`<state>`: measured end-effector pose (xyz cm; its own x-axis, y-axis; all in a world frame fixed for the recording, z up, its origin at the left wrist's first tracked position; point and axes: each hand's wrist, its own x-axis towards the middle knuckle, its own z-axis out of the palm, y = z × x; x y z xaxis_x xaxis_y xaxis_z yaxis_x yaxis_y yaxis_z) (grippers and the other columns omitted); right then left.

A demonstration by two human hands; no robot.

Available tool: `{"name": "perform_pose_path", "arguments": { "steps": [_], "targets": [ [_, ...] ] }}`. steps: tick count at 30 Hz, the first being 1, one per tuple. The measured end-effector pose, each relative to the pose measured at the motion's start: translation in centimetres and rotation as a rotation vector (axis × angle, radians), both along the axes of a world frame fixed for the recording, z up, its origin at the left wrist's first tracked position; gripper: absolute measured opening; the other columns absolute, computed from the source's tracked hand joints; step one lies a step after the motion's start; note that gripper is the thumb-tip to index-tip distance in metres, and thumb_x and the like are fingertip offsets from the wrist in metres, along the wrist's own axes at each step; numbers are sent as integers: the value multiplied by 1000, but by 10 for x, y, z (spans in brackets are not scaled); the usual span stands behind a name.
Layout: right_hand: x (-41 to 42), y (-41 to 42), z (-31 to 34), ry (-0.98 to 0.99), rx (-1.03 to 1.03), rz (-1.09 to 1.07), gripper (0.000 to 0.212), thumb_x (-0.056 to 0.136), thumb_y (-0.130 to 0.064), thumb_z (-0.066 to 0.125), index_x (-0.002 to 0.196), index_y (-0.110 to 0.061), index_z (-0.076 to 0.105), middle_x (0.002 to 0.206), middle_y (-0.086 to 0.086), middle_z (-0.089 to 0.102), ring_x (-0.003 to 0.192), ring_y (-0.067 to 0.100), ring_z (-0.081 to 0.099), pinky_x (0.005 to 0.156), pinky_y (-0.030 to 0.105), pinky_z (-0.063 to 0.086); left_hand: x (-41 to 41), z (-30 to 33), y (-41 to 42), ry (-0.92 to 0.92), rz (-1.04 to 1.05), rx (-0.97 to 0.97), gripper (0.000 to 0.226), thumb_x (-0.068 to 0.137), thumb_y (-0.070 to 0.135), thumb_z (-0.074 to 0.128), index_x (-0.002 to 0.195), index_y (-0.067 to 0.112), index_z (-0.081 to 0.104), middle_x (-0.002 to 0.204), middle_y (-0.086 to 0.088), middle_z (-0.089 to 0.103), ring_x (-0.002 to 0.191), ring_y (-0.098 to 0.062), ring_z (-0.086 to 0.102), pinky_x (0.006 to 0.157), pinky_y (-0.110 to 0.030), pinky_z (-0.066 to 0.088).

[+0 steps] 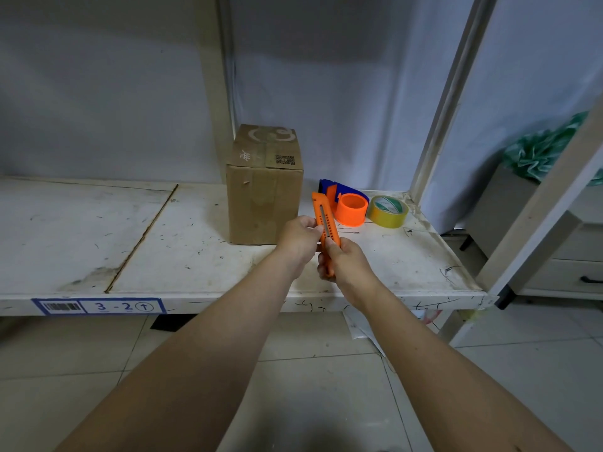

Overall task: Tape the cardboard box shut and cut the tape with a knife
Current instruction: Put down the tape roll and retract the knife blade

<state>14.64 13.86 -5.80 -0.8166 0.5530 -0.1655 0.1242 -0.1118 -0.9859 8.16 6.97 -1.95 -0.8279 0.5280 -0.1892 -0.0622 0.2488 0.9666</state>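
Both hands hold the orange knife (326, 228): right hand (342, 262) wraps its handle, left hand (298, 238) pinches the top. Box (264, 187) looks closed; tape roll (387, 212) lies unused.

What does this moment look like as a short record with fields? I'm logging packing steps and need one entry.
surface: white shelf
box: cardboard box, upright, flaps closed
knife: orange utility knife, held in both hands above the shelf
right hand: grips the knife's handle end
left hand: pinches the knife mid-body
tape: yellow tape roll, lying right of the box
dispenser: orange and blue tape dispenser, between box and roll
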Motion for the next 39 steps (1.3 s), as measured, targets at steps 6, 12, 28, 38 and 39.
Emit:
{"name": "perform_pose_path", "arguments": {
  "steps": [6, 12, 28, 38, 39],
  "targets": [
    [0, 0, -1, -19, -27, 33, 30, 102, -26, 35, 114, -6, 54, 76, 8, 53, 62, 15, 50, 60, 27, 49, -1, -1, -2, -16, -6, -1, 14, 100, 16, 44, 101, 18, 57, 84, 2, 62, 72, -10, 59, 57, -23, 44],
    [1, 1, -4, -74, 76, 30, 32, 100, -36, 38, 111, -8, 50, 80, 8, 55, 68, 18, 58, 73, 37, 56, -1, -4, 2, -66, 39, -28, 20, 97, 17, 50, 109, 11, 64, 104, -6, 67, 95, -21, 61, 75, -30, 44],
    [-35, 45, -22, -479, 1098, -265, 26, 89, -30, 59, 101, -8, 62, 97, 12, 68, 84, 30, 63, 61, 30, 41, -31, -37, 43, -224, 10, 22, 32, 100, 12, 36, 122, 11, 58, 119, -5, 63, 116, -24, 55, 99, -35, 43],
    [-107, 84, -32, -546, 1304, -169, 20, 90, 2, 47, 102, -3, 62, 99, 18, 68, 90, 37, 65, 67, 35, 45, -69, -41, 74, -282, 43, 114, 53, 103, 42, 20, 145, 14, 37, 144, 1, 48, 135, -17, 40, 106, -26, 30],
    [-110, 86, -33, -547, 1320, -148, 20, 91, 0, 47, 104, -4, 62, 99, 17, 68, 90, 35, 65, 65, 34, 43, -70, -42, 75, -276, 55, 107, 55, 103, 44, 19, 147, 14, 32, 151, -1, 40, 139, -20, 34, 109, -29, 27]
  ]
}}
